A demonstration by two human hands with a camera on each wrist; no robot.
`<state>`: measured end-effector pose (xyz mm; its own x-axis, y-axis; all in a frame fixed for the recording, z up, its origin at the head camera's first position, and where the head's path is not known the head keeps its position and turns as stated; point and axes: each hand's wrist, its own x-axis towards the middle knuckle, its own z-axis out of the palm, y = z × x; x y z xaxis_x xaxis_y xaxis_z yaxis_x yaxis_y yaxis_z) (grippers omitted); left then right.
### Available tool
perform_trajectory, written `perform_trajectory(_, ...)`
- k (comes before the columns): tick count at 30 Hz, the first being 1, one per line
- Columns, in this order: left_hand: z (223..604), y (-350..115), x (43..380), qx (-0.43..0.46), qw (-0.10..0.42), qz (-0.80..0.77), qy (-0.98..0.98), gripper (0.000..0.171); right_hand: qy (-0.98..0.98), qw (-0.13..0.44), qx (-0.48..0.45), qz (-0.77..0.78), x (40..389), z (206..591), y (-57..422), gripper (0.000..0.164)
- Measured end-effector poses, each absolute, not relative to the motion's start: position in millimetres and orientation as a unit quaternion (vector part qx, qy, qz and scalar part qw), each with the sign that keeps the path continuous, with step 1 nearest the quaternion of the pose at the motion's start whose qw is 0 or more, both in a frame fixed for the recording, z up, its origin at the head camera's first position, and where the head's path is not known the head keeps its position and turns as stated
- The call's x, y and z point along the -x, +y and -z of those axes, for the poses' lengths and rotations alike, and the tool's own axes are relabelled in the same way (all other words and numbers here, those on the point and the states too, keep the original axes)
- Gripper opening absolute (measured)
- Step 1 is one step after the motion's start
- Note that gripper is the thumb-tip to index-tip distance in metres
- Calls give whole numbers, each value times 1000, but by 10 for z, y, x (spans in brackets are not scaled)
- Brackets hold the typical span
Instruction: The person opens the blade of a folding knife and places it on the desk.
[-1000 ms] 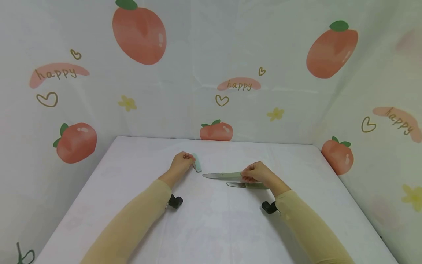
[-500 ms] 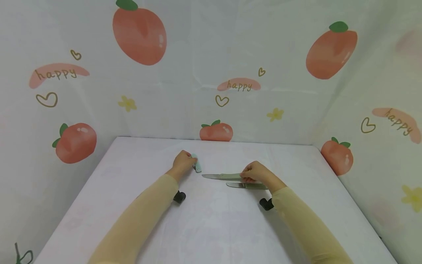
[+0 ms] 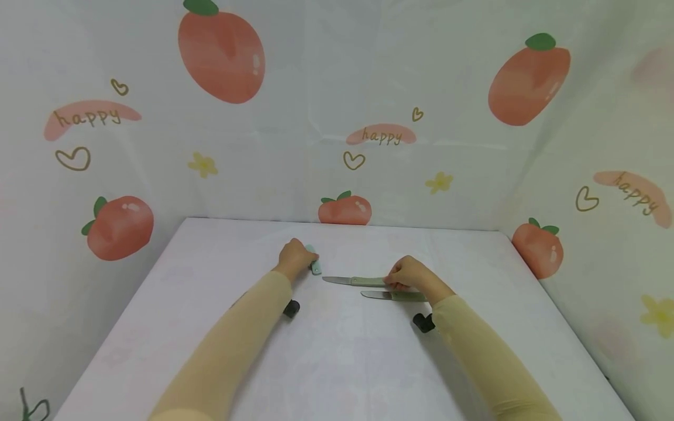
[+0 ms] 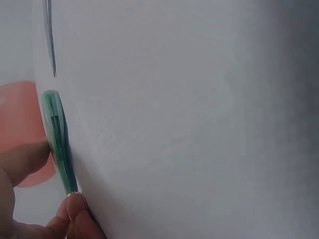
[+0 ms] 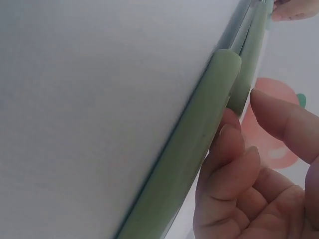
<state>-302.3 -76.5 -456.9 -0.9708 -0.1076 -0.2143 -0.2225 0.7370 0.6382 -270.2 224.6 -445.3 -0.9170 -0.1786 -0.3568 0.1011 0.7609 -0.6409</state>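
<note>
In the head view, a mint folding knife (image 3: 316, 268) lies folded toward the back of the table. My left hand (image 3: 296, 257) has its fingers on it; the left wrist view shows one finger against the side of the slotted handle (image 4: 59, 134) and curled fingertips at its lower end. A longer green-handled knife (image 3: 365, 282) lies to the right, blade pointing left. My right hand (image 3: 411, 273) pinches its handle end. Just nearer lies a second green-handled knife (image 3: 405, 296), its handle (image 5: 184, 144) large in the right wrist view and beside my fingers.
The white-covered table (image 3: 337, 362) reaches back to a white curtain (image 3: 295, 175) printed with fruit and hearts. A black wrist camera (image 3: 291, 309) sits below the left wrist and another black camera (image 3: 423, 323) below the right.
My left hand has turned and shifted slightly right over the folding knife, covering more of it. The right hand stays at the knife handle, its forearm shifting slightly left.
</note>
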Motion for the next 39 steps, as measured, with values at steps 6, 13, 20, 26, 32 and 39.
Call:
perform_trajectory(6, 4530, -806, 3027, 76, 98, -348, 929, 52, 924, 190, 22, 332, 2684, 4424, 2247, 16)
perform_trajectory(13, 4514, -863, 3036, 71, 115, -340, 931, 41, 921, 173, 21, 348, 2637, 4344, 2256, 18)
perform_trajectory(20, 4509, -905, 3028, 66, 118, -316, 939, 41, 914, 172, 37, 365, 2559, 4244, 2225, 20)
perform_trajectory(26, 4526, -947, 3011, 50, 124, -293, 947, 39, 909, 169, 51, 378, 2495, 4186, 2196, 23)
perform_trajectory(32, 4546, -965, 2948, 29, 130, -302, 944, 34, 904, 157, 75, 391, 2438, 4110, 2142, 22)
perform_trajectory(39, 4595, -912, 2820, 19, 91, -352, 931, 29, 901, 120, 87, 407, 2392, 4094, 2030, 25)
